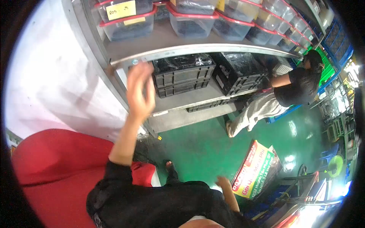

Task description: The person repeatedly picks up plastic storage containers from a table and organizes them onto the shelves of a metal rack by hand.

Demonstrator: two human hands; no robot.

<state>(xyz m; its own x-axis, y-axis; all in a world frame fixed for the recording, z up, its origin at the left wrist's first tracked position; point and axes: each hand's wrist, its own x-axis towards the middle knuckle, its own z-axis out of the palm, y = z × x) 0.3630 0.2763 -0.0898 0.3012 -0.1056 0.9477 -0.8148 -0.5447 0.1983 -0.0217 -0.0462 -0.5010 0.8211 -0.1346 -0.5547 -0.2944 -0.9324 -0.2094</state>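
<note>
My left hand (140, 91) is raised in front of the shelf's upright, its fingers apart and slightly blurred, with nothing in it. Just right of it, black crates (182, 74) stand stacked on the middle shelf (190, 94). Low in the view, my right hand (223, 182) hangs by my side over the green floor; it is small and blurred, so its fingers cannot be made out. Clear boxes with red rims (127, 28) line the shelf above, one with a yellow label (121, 10).
A co-worker (296, 83) in a black top and striped trousers bends toward the shelf at the right. A printed banner (253, 171) lies on the green floor (197, 140). Red fabric (64, 171) fills the lower left, beside a white surface (49, 76).
</note>
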